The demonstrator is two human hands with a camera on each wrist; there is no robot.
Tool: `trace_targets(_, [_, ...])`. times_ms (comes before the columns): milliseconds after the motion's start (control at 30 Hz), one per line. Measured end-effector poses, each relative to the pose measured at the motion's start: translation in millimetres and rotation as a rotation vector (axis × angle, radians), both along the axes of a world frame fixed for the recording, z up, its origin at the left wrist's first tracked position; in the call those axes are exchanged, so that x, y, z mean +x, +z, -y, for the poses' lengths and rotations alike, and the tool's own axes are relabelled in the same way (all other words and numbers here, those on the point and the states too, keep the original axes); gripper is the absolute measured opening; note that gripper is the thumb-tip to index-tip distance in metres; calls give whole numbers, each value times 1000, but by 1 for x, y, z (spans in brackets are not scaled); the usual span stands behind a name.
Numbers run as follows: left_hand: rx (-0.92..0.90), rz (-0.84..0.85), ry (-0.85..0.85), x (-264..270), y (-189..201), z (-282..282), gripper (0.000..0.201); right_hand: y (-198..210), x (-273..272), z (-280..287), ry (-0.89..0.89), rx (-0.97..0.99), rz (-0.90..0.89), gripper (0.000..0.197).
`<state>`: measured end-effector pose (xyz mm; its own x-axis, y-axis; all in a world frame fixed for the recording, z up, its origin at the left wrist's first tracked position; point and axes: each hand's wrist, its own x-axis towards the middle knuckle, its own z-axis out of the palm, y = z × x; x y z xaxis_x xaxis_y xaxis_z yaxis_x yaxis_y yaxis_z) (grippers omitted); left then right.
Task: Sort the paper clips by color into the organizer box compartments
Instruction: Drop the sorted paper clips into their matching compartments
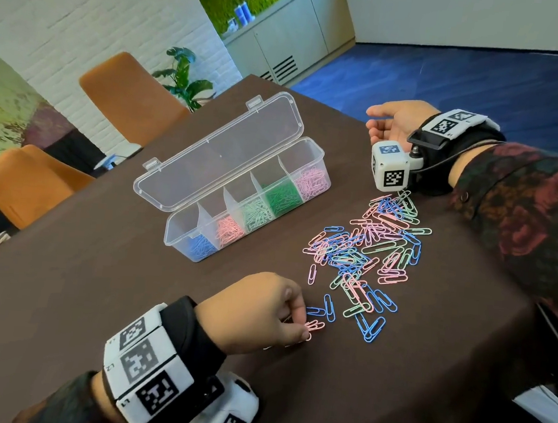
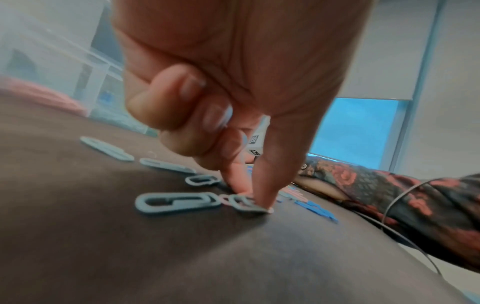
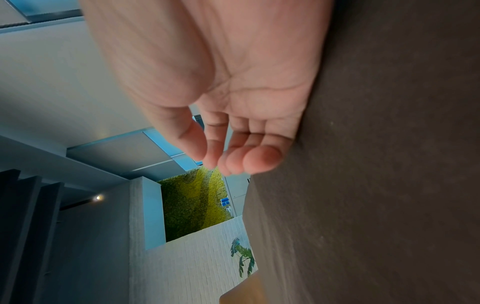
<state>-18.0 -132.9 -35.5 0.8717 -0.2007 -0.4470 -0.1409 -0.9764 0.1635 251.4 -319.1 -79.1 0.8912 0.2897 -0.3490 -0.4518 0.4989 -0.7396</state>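
A clear organizer box stands with its lid open; its compartments hold blue, salmon, light green, dark green and pale pink clips. To its right lies a loose pile of paper clips in pink, blue and green. At the pile's near end my left hand pinches pink paper clips against the table between thumb and forefinger. In the left wrist view the left hand has its fingertips down on a clip, the other fingers curled. My right hand rests on its edge beyond the pile, palm bare, fingers relaxed.
A brown cloth covers the table, whose edge runs along the right side. Two orange chairs stand at the far left with a plant behind. A thin cable trails from the right wrist camera.
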Motion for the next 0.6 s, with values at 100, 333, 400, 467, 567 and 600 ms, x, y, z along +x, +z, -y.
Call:
trace_targets(100, [-67, -22, 22, 2, -3, -2, 14, 0, 0, 0, -6, 3, -7, 12])
trace_targets(333, [-379, -53, 155, 2, -2, -20, 19, 0, 1, -1, -11, -15, -13, 14])
trace_targets(400, [-583, -88, 238, 2, -3, -27, 20, 0, 2, -1, -13, -17, -13, 14])
trace_targets(467, [-905, -180, 382, 0, -7, -35, 14, 0, 1, -1, -13, -18, -13, 13])
trace_targets(567, [-1502, -425, 461, -3, -15, -43, 2, 0, 1, 0, -13, -21, -12, 13])
trace_targets(600, [-1650, -487, 449, -4, -17, -42, 8, 0, 1, 0, -13, -21, -12, 13])
